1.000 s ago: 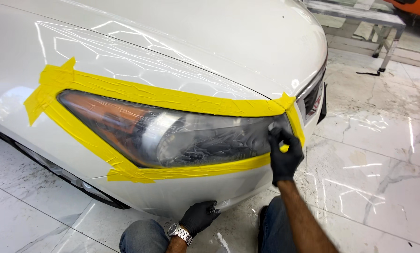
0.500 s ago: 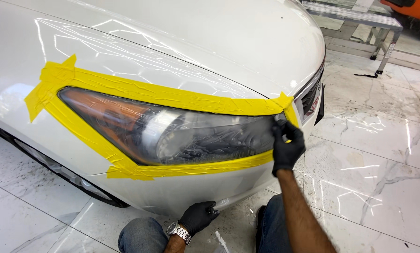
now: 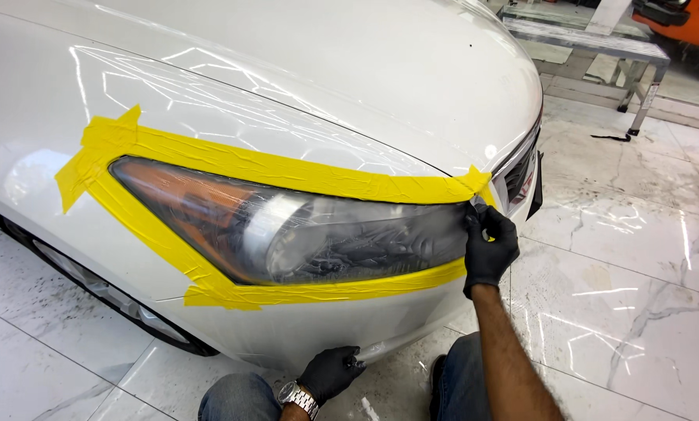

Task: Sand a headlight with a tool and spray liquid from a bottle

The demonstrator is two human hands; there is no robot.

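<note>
Right hand (image 3: 490, 248) pinches something small at headlight (image 3: 318, 234) inner corner, against yellow tape (image 3: 287, 168). Left hand (image 3: 330, 373) grips bumper's lower edge (image 3: 381, 349).

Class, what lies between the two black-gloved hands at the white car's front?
Head view: between right hand and left hand lie yellow masking tape and white bumper.
</note>
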